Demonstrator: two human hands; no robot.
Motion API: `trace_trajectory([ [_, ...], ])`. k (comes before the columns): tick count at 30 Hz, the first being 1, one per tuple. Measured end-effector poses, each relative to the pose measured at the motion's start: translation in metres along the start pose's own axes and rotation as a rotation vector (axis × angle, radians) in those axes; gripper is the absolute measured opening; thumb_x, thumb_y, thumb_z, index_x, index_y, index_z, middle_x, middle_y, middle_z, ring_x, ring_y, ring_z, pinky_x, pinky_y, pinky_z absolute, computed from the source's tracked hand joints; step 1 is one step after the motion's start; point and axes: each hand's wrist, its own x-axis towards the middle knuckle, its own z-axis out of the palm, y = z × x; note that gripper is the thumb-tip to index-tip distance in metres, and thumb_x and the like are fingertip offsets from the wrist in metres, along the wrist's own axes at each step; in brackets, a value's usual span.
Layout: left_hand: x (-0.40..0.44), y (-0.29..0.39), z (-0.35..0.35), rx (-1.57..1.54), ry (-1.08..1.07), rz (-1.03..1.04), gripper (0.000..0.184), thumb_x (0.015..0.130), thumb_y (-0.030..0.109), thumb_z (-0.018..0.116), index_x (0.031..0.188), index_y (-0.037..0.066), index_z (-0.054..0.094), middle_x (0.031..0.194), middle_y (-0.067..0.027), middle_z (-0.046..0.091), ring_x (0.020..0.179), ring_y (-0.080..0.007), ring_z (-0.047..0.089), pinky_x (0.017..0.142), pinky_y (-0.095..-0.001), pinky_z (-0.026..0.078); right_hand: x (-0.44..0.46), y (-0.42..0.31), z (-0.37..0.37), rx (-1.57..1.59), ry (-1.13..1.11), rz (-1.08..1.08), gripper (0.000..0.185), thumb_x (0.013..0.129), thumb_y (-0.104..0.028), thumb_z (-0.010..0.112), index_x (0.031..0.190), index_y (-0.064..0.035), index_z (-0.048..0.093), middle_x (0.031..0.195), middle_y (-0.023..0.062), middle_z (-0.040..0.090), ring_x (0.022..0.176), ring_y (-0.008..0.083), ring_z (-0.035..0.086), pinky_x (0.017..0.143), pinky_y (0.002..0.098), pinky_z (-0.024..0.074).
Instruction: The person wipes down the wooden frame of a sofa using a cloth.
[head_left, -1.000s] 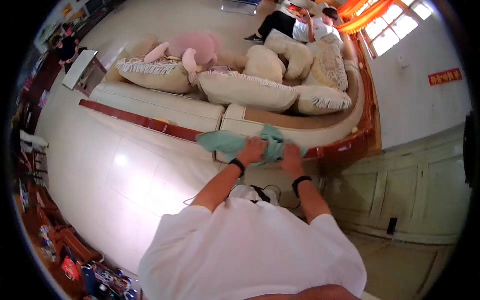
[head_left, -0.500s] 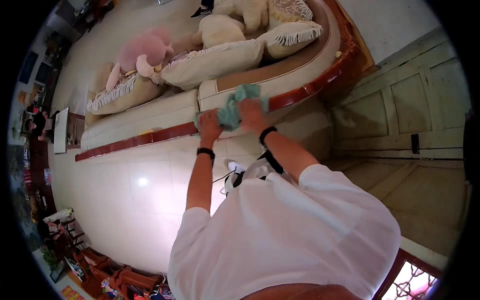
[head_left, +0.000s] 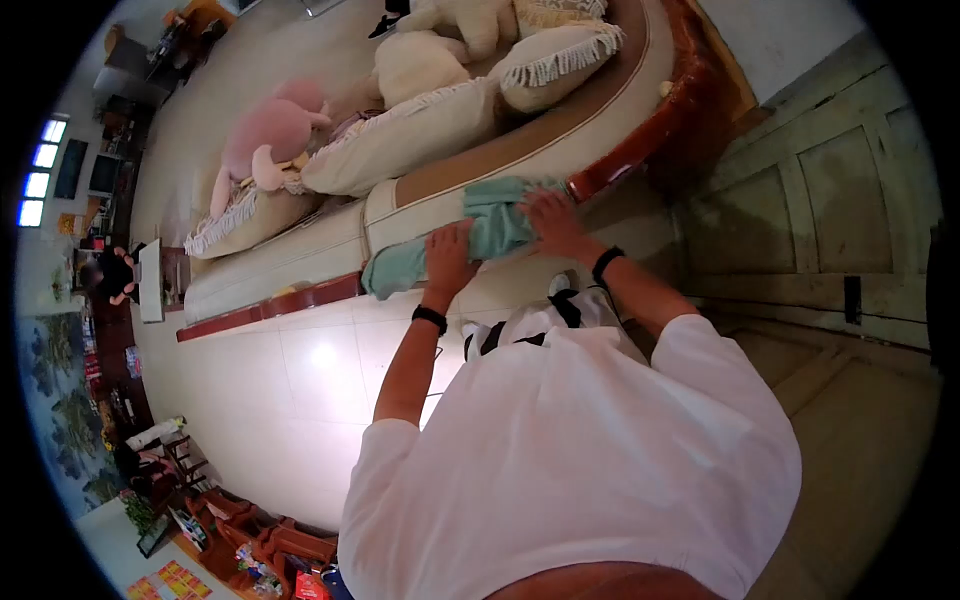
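A green cloth (head_left: 493,218) lies spread along the red wooden rim (head_left: 625,165) on the back of the cream sofa (head_left: 275,263). My left hand (head_left: 450,257) rests on the cloth's near edge, its fingers bent over the fabric. Farther right, my right hand (head_left: 553,222) presses on the cloth's right end with its fingers spread. Both wrists wear black bands. Part of the rim under the cloth is hidden.
Beyond the sofa back are a pink plush toy (head_left: 265,135) and fringed cushions (head_left: 400,140). Green panelled doors (head_left: 830,200) stand at the right. A person (head_left: 115,275) sits by a white table (head_left: 150,281) at the far left.
The view has turned and moved along the sofa. Bunched up half a second ago, the cloth is now spread out longer along the rim, and my hands are farther apart.
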Motion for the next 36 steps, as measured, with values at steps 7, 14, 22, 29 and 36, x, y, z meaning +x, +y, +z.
trace_trajectory([
  [7,0.094,0.111,0.063,0.015,-0.166,-0.038,0.074,0.068,0.023,0.078,0.131,0.001,0.047,0.123,-0.0151,0.055,0.113,-0.0303,0.052,0.099,-0.0423,0.037,-0.023,0.070,-0.028,-0.339,-0.044,-0.161,0.039,0.088,-0.014,0.052,0.125,-0.0003,0.058,0.138,0.0170,0.050,0.135,0.0314,0.042,0.116,0.0500,0.0259],
  [14,0.103,0.131,0.066,-0.035,-0.058,0.045,0.076,0.067,0.015,0.075,0.135,0.000,0.045,0.132,-0.0174,0.052,0.122,-0.0333,0.049,0.105,-0.0444,0.035,-0.058,0.116,-0.029,-0.293,0.103,0.133,0.036,0.090,-0.015,0.053,0.121,0.0001,0.059,0.144,0.0159,0.046,0.135,0.0303,0.043,0.116,0.0485,0.0269],
  [22,0.112,0.145,0.066,-0.086,-0.068,0.028,0.067,0.081,0.025,0.073,0.138,0.005,0.044,0.135,-0.0182,0.048,0.123,-0.0363,0.045,0.105,-0.0484,0.033,-0.072,0.133,-0.036,-0.142,0.068,0.230,0.039,0.086,-0.011,0.057,0.124,-0.0006,0.056,0.154,0.0140,0.033,0.139,0.0289,0.036,0.116,0.0474,0.0251],
  [29,0.194,0.214,0.086,-0.044,-0.123,0.201,0.070,0.079,0.022,0.071,0.140,0.008,0.040,0.135,-0.0219,0.045,0.119,-0.0382,0.047,0.104,-0.0491,0.035,-0.081,0.211,-0.075,-0.217,0.077,0.326,0.038,0.091,-0.010,0.056,0.128,0.0002,0.054,0.159,0.0120,0.024,0.145,0.0289,0.025,0.120,0.0480,0.0191],
  [36,0.299,0.296,0.156,0.098,0.023,0.056,0.076,0.078,0.011,0.064,0.146,0.001,0.032,0.137,-0.0246,0.043,0.120,-0.0373,0.047,0.102,-0.0491,0.036,-0.071,0.333,-0.127,-0.405,0.187,0.427,0.052,0.083,-0.008,0.062,0.133,0.0017,0.050,0.159,0.0119,0.023,0.147,0.0311,0.022,0.118,0.0485,0.0233],
])
